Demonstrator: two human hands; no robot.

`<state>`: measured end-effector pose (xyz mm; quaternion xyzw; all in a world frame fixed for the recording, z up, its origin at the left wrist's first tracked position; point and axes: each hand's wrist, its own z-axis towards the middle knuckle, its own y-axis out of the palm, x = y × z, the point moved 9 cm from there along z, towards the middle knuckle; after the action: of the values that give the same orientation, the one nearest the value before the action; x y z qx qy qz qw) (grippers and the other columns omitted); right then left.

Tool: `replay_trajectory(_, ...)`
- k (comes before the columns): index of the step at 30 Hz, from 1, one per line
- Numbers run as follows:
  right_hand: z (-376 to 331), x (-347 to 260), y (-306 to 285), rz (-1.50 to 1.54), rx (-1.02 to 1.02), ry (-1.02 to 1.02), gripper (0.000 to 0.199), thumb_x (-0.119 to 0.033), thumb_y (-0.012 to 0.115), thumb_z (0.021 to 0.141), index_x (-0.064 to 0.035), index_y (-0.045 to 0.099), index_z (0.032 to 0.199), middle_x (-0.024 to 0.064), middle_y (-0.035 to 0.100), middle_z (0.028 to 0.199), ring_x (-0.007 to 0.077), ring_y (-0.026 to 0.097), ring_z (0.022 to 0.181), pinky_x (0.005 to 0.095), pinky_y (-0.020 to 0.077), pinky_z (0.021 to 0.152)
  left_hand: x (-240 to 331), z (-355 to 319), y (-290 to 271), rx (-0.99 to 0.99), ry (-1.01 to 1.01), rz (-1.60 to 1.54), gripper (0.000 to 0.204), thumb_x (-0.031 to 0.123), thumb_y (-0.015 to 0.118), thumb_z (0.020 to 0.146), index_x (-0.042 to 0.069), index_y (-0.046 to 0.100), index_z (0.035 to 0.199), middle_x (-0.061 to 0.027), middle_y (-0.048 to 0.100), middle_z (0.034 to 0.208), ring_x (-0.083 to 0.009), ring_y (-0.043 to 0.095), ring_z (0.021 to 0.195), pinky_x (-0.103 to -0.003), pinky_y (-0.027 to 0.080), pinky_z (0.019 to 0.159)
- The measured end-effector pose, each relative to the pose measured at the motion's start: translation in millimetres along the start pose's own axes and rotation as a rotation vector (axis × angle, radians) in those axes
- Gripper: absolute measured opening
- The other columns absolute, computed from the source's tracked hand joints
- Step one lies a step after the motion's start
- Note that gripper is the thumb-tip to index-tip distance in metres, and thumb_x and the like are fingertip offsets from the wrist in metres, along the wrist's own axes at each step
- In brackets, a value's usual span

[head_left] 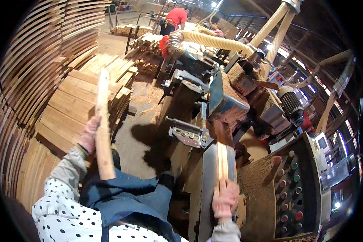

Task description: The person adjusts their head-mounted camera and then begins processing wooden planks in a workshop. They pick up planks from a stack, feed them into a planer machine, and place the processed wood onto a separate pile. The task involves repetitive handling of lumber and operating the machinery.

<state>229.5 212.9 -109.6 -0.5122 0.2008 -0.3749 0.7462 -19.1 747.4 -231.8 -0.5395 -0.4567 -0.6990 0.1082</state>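
My left hand (89,134), in what looks like a pinkish glove, grips a long pale wooden board (102,129) around its middle. The board is held up on a slant beside a stack of planks (66,113). On the right, my right hand (226,198) is closed over the near end of a narrow wooden strip (222,161), which lies along the metal bed (209,177) of a woodworking machine. The strip's far end runs under the machine's blue, sawdust-covered housing (228,103), where it is hidden.
A control panel with coloured buttons (296,189) stands at the right, near an electric motor (290,103). Metal fittings (187,133) jut out left of the bed. Tall stacked slats (32,60) line the left side. A person in red (176,18) works far off, behind a ribbed hose (218,42).
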Motion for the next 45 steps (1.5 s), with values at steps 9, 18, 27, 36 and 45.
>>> replay_trajectory(9, 28.4, -108.8, -9.1, 0.792, -0.096, -0.085, 0.077, -0.029, 0.08, 0.085, -0.0044, 0.051, 0.151, 0.0223, 0.053, 0.151, 0.0348, 0.043, 0.146, 0.0424, 0.0355, 0.121, -143.4, -27.0, 213.1, -0.13, 0.093, 0.021, 0.026, 0.032, 0.063, 0.104, 0.006, 0.062, 0.11, -0.006, 0.068, 0.094, -0.018, 0.066, 0.086, -0.035, 0.055, 0.078)
replay_trajectory(18, -161.6, -43.0, -75.6, 0.375, 0.031, 0.258, 0.055, -0.009, 0.075, 0.073, 0.0039, 0.062, 0.125, 0.0305, 0.064, 0.121, 0.0491, 0.063, 0.107, 0.0515, 0.0525, 0.092, -122.6, -121.8, 309.0, -0.672, -0.45, -0.09, 0.064, 0.018, 0.067, 0.1, 0.0, 0.039, 0.155, -0.0156, 0.063, 0.128, -0.0194, 0.067, 0.102, -0.03, 0.058, 0.087)
replay_trajectory(27, -175.7, -9.6, -71.9, 0.183, -0.069, 0.074, 0.044, -0.009, 0.073, 0.078, -0.0001, 0.067, 0.12, 0.0207, 0.066, 0.125, 0.0408, 0.061, 0.114, 0.0542, 0.0453, 0.104, -46.6, -27.4, -13.2, 0.338, 0.074, 0.071, 0.062, 0.021, 0.068, 0.099, -0.001, 0.044, 0.152, -0.0134, 0.066, 0.123, -0.0198, 0.067, 0.1, -0.032, 0.059, 0.082)
replay_trajectory(36, 33.7, 25.0, 45.5, 0.1, 0.074, -0.074, 0.04, -0.016, 0.065, 0.091, 0.0027, 0.067, 0.126, 0.0253, 0.063, 0.132, 0.0446, 0.057, 0.121, 0.0494, 0.0447, 0.107, 18.0, -157.5, -292.9, 1.348, 0.173, 0.173, 0.078, 0.031, 0.072, 0.091, -0.001, 0.04, 0.154, -0.0211, 0.05, 0.153, -0.0345, 0.052, 0.133, -0.045, 0.041, 0.112)
replay_trajectory(45, 184.6, -259.0, 17.0, 0.436, 0.261, -0.716, 0.045, -0.005, 0.067, 0.08, -0.0062, 0.068, 0.125, 0.0196, 0.068, 0.121, 0.0409, 0.064, 0.112, 0.0513, 0.0483, 0.103, -42.1, -125.5, -347.0, 1.053, -0.119, -0.059, 0.059, 0.044, 0.064, 0.095, 0.011, 0.052, 0.143, -0.0148, 0.057, 0.141, -0.0329, 0.054, 0.129, -0.057, 0.041, 0.106)
